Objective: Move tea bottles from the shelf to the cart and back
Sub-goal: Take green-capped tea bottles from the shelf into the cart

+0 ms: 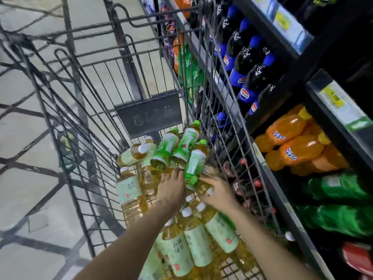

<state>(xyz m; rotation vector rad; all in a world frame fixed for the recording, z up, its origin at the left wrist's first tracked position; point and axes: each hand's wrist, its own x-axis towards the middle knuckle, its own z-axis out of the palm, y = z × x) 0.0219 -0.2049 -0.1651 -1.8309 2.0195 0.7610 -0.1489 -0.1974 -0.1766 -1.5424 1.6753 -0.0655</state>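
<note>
- Heaped in the wire cart, along its right-hand wall and near end: the tea bottles, amber with pale-green labels, mostly white-capped, with a few green-capped ones on top at the far end.
- Left hand palm-down on the heap, fingers stretched forward and slightly apart, tips touching bottles just beside a green-capped bottle; no pinch visible.
- Right hand just beside it, fingers apparently curled round the neck end of a white-capped bottle; blurred, so not certain.
- Probably full, hence fairly heavy for one hand; stiff plastic with some give, smooth and round, prone to rolling and sliding in a loose pile.
- Best taken round the waist over the label, or at the shoulder under the cap; avoid lifting by the cap alone.
- Expect shifting neighbours on pulling one from the stack.
- To the right, close alongside the cart: the shelf, with cola bottles above, orange soda bottles in the middle and green soda bottles lower down.
- In the way: the cart's tall right wall, between heap and shelf, so lift up and over before reaching across.
- Little spare room visible among the packed rows; no tea slot in view.
- Dark placard on the cart's far wall.
</note>
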